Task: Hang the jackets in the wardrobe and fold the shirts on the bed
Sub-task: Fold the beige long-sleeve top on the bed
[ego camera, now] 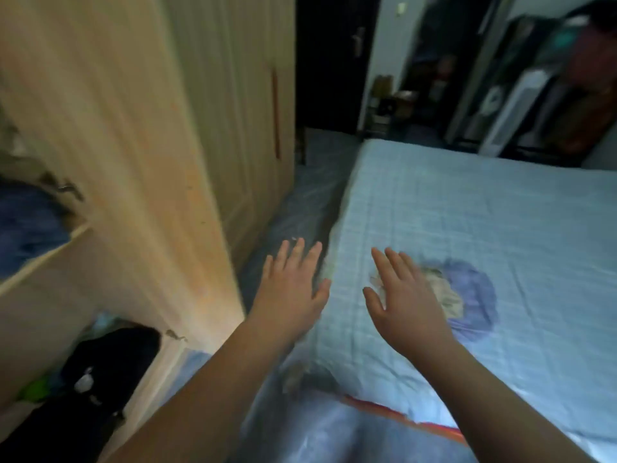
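Head view: your left hand (293, 289) and right hand (404, 305) are both flat at centre frame, fingers spread, gripping nothing, the right one over the bed (467, 212). No shirt shows on the sheet. Lower left, a dark garment (110, 369) sits inside the open wardrobe (117, 128). It may be a jacket, but I can't tell whether it is hung or heaped. By my read, folding hasn't begun.
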The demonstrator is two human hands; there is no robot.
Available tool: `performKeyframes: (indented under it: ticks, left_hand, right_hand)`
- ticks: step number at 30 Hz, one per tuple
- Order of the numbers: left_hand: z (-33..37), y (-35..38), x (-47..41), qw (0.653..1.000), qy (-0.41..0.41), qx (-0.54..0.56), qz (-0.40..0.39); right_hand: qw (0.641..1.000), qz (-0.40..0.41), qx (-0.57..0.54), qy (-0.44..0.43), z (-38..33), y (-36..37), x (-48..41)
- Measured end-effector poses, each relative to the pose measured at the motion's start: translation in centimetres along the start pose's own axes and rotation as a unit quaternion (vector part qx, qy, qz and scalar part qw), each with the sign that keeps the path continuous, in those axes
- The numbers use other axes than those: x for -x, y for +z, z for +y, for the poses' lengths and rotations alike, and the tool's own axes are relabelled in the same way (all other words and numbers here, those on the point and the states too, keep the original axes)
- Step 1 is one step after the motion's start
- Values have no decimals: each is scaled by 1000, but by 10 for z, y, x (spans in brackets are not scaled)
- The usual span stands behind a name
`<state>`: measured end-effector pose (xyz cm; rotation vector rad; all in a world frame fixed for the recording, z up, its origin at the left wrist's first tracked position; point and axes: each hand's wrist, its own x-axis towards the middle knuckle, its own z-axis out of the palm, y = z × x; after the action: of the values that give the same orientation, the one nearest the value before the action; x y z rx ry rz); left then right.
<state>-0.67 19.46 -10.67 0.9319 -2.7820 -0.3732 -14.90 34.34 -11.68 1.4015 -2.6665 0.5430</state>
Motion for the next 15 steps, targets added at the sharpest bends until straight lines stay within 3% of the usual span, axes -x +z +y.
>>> performKeyframes:
  ticks: [7,15]
  left_hand:
    - [172,81,-25,980,170,-44,-98]
    - [222,130,-67,973,187,-56,-125]
  right_hand:
    - [984,24,58,168,149,-56,89]
    - [973,12,46,228,231,-50,91]
